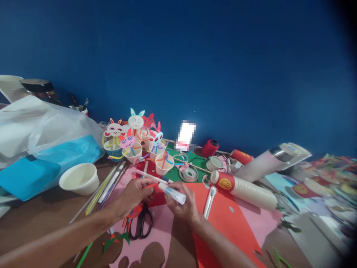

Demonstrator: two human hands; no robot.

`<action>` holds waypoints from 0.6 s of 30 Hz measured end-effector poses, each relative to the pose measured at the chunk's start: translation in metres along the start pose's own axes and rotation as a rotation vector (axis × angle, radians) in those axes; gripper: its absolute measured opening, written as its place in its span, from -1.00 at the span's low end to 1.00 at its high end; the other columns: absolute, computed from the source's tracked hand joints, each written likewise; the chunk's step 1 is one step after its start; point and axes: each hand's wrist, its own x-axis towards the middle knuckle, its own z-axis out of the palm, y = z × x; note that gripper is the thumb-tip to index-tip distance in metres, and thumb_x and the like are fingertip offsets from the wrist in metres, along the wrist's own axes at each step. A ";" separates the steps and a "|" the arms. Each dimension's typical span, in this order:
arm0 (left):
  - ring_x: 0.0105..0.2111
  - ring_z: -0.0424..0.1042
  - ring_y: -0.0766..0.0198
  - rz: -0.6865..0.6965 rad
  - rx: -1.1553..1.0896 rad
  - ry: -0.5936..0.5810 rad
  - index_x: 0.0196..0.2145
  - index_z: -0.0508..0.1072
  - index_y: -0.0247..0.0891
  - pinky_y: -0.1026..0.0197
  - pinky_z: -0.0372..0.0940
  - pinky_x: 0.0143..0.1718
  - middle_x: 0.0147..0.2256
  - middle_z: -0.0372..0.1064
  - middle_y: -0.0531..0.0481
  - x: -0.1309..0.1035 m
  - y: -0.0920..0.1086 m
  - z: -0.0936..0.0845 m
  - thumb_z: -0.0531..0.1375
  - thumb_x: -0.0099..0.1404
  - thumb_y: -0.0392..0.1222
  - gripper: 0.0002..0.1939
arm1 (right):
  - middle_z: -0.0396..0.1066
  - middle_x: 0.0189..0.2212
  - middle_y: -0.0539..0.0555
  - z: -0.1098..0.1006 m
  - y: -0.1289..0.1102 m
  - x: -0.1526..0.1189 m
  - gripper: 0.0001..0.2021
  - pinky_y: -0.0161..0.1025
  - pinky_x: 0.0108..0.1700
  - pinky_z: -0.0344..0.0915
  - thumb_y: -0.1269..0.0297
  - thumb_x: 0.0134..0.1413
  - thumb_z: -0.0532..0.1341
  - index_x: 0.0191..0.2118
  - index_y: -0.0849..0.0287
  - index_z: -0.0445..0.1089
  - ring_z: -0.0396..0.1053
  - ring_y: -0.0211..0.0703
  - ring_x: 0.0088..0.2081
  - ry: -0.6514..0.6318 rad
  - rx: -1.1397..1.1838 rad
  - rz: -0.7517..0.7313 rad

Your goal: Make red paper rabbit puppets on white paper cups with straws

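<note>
My right hand (184,204) is closed around a white glue stick (174,193) with a bluish label, tilted down to the right. Beside it, my left hand (134,195) pinches a small piece of red paper (153,185), mostly hidden by the fingers. The glue stick's far end meets or nearly meets that paper; I cannot tell which. Black-handled scissors (141,223) lie just below my left hand, next to a red-orange cutout (135,211). Beyond the hands stands a paper cup (164,165) with coloured pipe cleaners in it.
Several cups with paper animal faces (136,121) stand at the back. An empty white bowl (79,178) and pipe cleaners (95,201) lie left. To the right are a utility knife (209,201), red paper (223,223) and stacked cups (251,191). A blue wall (195,67) rises behind.
</note>
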 end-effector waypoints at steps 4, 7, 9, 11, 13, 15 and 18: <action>-0.60 0.29 0.36 0.049 0.047 -0.020 -0.38 0.49 -0.31 0.31 0.19 -0.51 -0.58 0.37 0.04 0.002 -0.002 -0.001 0.22 -0.02 -0.17 -0.78 | 0.39 -0.47 0.05 0.002 -0.002 0.001 -0.87 -0.34 -0.44 0.26 0.36 -0.08 0.12 -0.31 0.15 0.28 0.35 -0.23 -0.46 -0.021 0.010 0.005; -0.60 0.29 0.36 0.035 0.030 -0.029 -0.42 0.47 -0.33 0.30 0.20 -0.51 -0.58 0.36 0.04 0.003 -0.004 -0.002 0.22 -0.02 -0.16 -0.80 | 0.40 -0.45 0.05 0.002 -0.001 0.001 -0.84 -0.34 -0.40 0.26 0.38 -0.08 0.11 -0.28 0.14 0.29 0.35 -0.23 -0.45 -0.048 0.006 -0.025; -0.60 0.29 0.38 0.039 0.014 -0.046 -0.43 0.46 -0.34 0.31 0.20 -0.50 -0.57 0.36 0.04 0.003 -0.006 -0.002 0.21 0.00 -0.17 -0.82 | 0.40 -0.44 0.05 0.002 0.000 0.000 -0.83 -0.33 -0.39 0.26 0.37 -0.07 0.11 -0.26 0.14 0.29 0.35 -0.22 -0.44 -0.068 -0.002 -0.046; -0.59 0.29 0.39 0.053 0.006 -0.066 -0.42 0.47 -0.34 0.33 0.19 -0.51 -0.56 0.37 0.03 0.003 -0.006 -0.003 0.19 0.02 -0.18 -0.82 | 0.40 -0.44 0.05 0.002 0.001 -0.001 -0.82 -0.32 -0.38 0.27 0.36 -0.05 0.10 -0.25 0.14 0.29 0.35 -0.21 -0.43 -0.079 -0.015 -0.069; -0.59 0.30 0.38 0.059 0.007 -0.082 -0.40 0.47 -0.33 0.33 0.18 -0.51 -0.56 0.38 0.03 0.003 -0.007 -0.002 0.18 0.03 -0.18 -0.81 | 0.41 -0.43 0.06 0.003 0.002 -0.002 -0.82 -0.31 -0.37 0.27 0.35 -0.05 0.10 -0.24 0.14 0.29 0.35 -0.20 -0.41 -0.084 -0.026 -0.092; -0.59 0.30 0.38 0.061 0.011 -0.088 -0.40 0.48 -0.33 0.33 0.17 -0.52 -0.58 0.37 0.04 0.002 -0.007 -0.002 0.18 0.03 -0.18 -0.82 | 0.41 -0.43 0.07 0.005 0.003 -0.002 -0.82 -0.29 -0.35 0.27 0.35 -0.05 0.10 -0.24 0.15 0.29 0.36 -0.19 -0.41 -0.082 -0.033 -0.106; -0.61 0.28 0.39 0.059 0.017 -0.096 -0.43 0.48 -0.32 0.35 0.15 -0.54 -0.60 0.35 0.06 0.002 -0.009 -0.002 0.18 0.02 -0.20 -0.84 | 0.41 -0.43 0.07 0.007 0.004 -0.003 -0.82 -0.28 -0.35 0.26 0.34 -0.04 0.10 -0.24 0.15 0.29 0.36 -0.19 -0.40 -0.085 -0.042 -0.110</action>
